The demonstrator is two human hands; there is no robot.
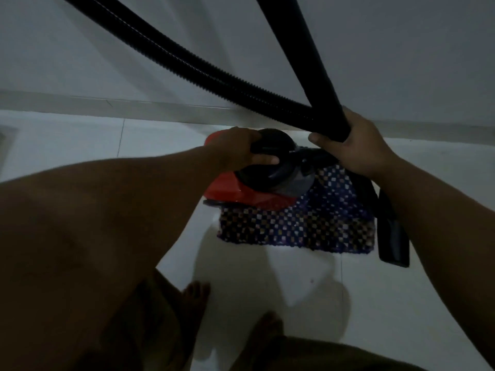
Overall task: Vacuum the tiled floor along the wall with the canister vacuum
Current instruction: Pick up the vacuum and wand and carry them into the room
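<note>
Far left, the tiled floor [67, 145] meets the wall [107, 62] along a pale skirting strip [80, 101]; light is poor and I can judge no dust from here. A ribbed black hose [187, 60] crosses from upper left down toward centre right.

Centre: my left hand [241, 148] is curled around the black carry handle [267, 149] on top of the red canister vacuum [227, 188], fingers wrapped under it, thumb side up. The canister sits partly on a chequered mat [294, 226], close to the skirting. Two bare feet [195, 293] stand on the tiles below it.

Right: my right hand [359, 145] is closed around the lower end of the rigid black wand [302, 49], where hose and wand converge; the grip looks firm, thumb pointing left. A flat black nozzle piece [393, 236] lies or hangs beside the mat's right edge; I cannot tell whether it is attached to anything.

Assessment: the step in hand appears to be lifting or repositioning the canister before sweeping. To do it well I would lift straight up by the handle so the mat does not drag, keep the wand raised clear of the wall, set the body down on bare tile parallel to the skirting, and leave hose slack behind me
</note>
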